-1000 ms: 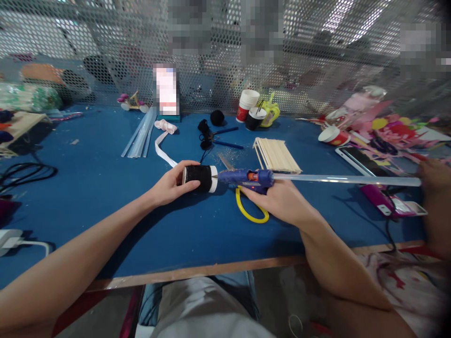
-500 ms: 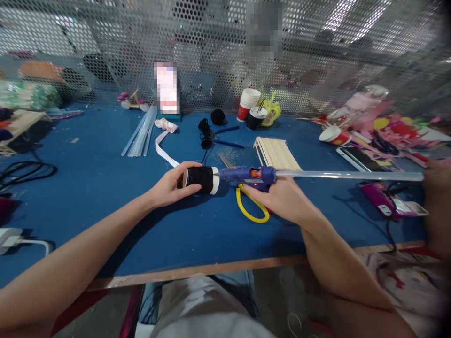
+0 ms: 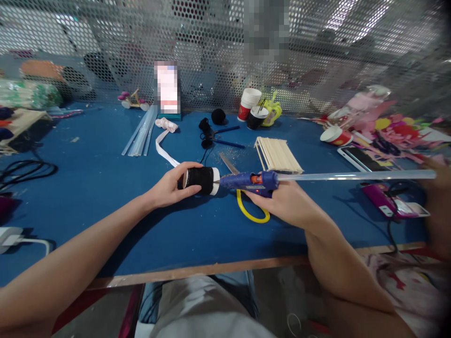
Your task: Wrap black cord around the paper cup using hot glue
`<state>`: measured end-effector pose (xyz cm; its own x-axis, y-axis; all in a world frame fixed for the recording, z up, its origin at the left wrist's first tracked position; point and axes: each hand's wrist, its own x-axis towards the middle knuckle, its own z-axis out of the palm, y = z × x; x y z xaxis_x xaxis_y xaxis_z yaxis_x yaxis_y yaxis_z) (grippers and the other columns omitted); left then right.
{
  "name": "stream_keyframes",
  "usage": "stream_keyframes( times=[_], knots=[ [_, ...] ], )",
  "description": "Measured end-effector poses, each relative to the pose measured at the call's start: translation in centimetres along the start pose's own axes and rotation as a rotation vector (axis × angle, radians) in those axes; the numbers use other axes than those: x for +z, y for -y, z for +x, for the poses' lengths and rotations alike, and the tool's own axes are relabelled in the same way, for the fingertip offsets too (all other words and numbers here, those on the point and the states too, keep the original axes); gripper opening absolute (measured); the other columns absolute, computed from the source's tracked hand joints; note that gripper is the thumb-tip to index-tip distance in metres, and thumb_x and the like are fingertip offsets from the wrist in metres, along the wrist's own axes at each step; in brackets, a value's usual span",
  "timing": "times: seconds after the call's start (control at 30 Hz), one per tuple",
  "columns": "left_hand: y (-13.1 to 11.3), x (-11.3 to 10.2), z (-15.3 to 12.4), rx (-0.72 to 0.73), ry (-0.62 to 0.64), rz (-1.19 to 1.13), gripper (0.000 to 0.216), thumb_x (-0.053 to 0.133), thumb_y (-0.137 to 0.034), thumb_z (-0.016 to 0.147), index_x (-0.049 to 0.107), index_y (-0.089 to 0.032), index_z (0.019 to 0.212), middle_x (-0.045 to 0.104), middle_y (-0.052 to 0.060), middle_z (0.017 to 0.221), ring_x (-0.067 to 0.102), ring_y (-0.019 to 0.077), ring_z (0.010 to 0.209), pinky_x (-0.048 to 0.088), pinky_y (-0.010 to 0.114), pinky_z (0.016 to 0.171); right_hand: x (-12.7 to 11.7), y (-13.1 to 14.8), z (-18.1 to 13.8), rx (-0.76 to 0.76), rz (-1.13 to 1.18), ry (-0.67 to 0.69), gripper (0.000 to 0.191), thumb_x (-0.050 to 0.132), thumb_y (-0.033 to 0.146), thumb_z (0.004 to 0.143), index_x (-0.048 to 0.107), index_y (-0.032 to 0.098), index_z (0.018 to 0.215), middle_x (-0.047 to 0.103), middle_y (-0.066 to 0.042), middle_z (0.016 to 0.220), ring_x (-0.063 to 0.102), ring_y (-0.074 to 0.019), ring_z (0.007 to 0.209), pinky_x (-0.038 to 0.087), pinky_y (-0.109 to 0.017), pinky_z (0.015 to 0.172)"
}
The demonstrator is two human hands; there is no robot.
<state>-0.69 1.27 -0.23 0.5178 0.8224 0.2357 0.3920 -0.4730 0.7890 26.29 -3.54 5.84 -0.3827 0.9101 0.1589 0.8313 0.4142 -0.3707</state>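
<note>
My left hand (image 3: 178,184) is closed around a paper cup (image 3: 204,180) lying on its side, wrapped in black yarn with a white band bare at its right end. In my right hand (image 3: 287,199) is a blue glue gun (image 3: 248,181), a long clear glue stick (image 3: 352,176) sticking out of its back. The gun's nozzle meets the edge between the yarn and the white band; whether it touches is hard to tell. Yellow-handled scissors (image 3: 252,218) lie under the gun, partly hidden by it and my right hand.
Behind the cup are black yarn (image 3: 218,116), blue-handled pliers (image 3: 227,143), spare glue sticks (image 3: 139,136) and white ribbon (image 3: 164,148). A small wooden-stick rack (image 3: 280,154) stands beyond the gun. Paper cups (image 3: 249,104) stand by the mesh panel; a phone (image 3: 362,159) and another person's arm (image 3: 439,206) are at right.
The glue gun and my right hand have shifted slightly down and to the right, the nozzle staying by the cup's white band. My left hand and the cup have hardly moved.
</note>
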Motion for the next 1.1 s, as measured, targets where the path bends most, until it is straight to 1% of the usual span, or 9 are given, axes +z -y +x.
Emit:
stream_keyframes(
  times=[0.1,0.23,0.3,0.43,0.6,0.73,0.9,1.0,1.1],
  knots=[
    [0.0,0.0,0.0,-0.001,-0.011,0.005,0.052,0.060,-0.037,0.076,0.044,-0.020,0.122,0.054,0.009,0.114,0.056,0.0217,0.096,0.045,0.031,0.082,0.1,0.0,-0.1,0.019,0.001,0.004,0.022,0.054,0.034,0.078,0.053,0.020,0.060,0.053,0.001,0.052,0.047,-0.0133,0.049,0.035,-0.028,0.051],
    [0.1,0.0,-0.1,0.027,-0.005,0.011,0.052,0.061,-0.036,0.076,0.044,-0.019,0.122,0.055,0.009,0.114,0.056,0.0223,0.096,0.045,0.032,0.083,0.0,-0.1,0.2,0.012,0.000,-0.014,0.016,0.053,0.032,0.079,0.060,0.019,0.071,0.059,-0.001,0.062,0.053,-0.0147,0.057,0.038,-0.028,0.055],
    [0.1,-0.1,-0.1,0.059,0.017,0.042,0.051,0.060,-0.034,0.077,0.043,-0.019,0.122,0.054,0.009,0.115,0.055,0.0220,0.098,0.044,0.032,0.085,0.0,-0.2,0.3,0.002,0.001,-0.015,0.018,0.052,0.032,0.080,0.060,0.018,0.073,0.058,-0.001,0.061,0.052,-0.0140,0.056,0.037,-0.027,0.054],
    [-0.2,-0.4,-0.1,0.132,0.043,0.115,0.048,0.059,-0.031,0.077,0.042,-0.019,0.120,0.052,0.009,0.115,0.054,0.0201,0.099,0.043,0.032,0.087,-0.1,-0.4,0.6,-0.046,-0.040,-0.033,0.021,0.051,0.031,0.081,0.058,0.017,0.067,0.052,0.001,0.051,0.048,-0.0125,0.050,0.035,-0.026,0.049],
    [-0.3,-0.5,0.0,0.202,0.048,0.147,0.046,0.058,-0.028,0.077,0.042,-0.018,0.119,0.050,0.009,0.115,0.052,0.0201,0.103,0.042,0.032,0.089,0.0,-0.4,1.0,-0.071,-0.052,-0.051,0.018,0.049,0.026,0.080,0.058,0.017,0.067,0.054,0.000,0.053,0.049,-0.0122,0.050,0.035,-0.026,0.049],
    [-0.3,-0.5,0.0,0.191,0.046,0.153,0.046,0.058,-0.028,0.077,0.042,-0.019,0.119,0.051,0.009,0.115,0.052,0.0197,0.102,0.043,0.032,0.088,0.1,-0.3,0.9,-0.043,-0.031,-0.067,0.019,0.051,0.028,0.079,0.056,0.018,0.064,0.054,0.001,0.053,0.049,-0.0118,0.049,0.037,-0.025,0.050],
    [-0.3,-0.5,0.0,0.153,0.044,0.156,0.047,0.058,-0.029,0.077,0.042,-0.019,0.120,0.052,0.008,0.113,0.054,0.0189,0.097,0.043,0.031,0.087,-0.3,-0.1,0.3,-0.006,0.070,-0.023,0.018,0.053,0.031,0.078,0.055,0.018,0.066,0.056,0.002,0.058,0.052,-0.0111,0.053,0.040,-0.024,0.053],
    [-0.3,-0.5,0.0,0.181,0.044,0.152,0.047,0.059,-0.027,0.077,0.042,-0.018,0.119,0.051,0.009,0.113,0.053,0.0191,0.100,0.043,0.031,0.088,-0.5,-0.2,0.4,-0.004,0.081,-0.017,0.018,0.053,0.030,0.078,0.054,0.019,0.065,0.054,0.002,0.056,0.050,-0.0112,0.052,0.040,-0.024,0.052],
    [-0.2,-0.5,0.1,0.236,0.045,0.146,0.047,0.059,-0.025,0.076,0.042,-0.018,0.120,0.050,0.010,0.116,0.051,0.0207,0.105,0.042,0.032,0.090,-0.4,-0.2,0.9,-0.009,0.064,-0.043,0.019,0.051,0.028,0.079,0.053,0.018,0.063,0.053,0.002,0.053,0.049,-0.0115,0.050,0.038,-0.025,0.051]
  ],
)
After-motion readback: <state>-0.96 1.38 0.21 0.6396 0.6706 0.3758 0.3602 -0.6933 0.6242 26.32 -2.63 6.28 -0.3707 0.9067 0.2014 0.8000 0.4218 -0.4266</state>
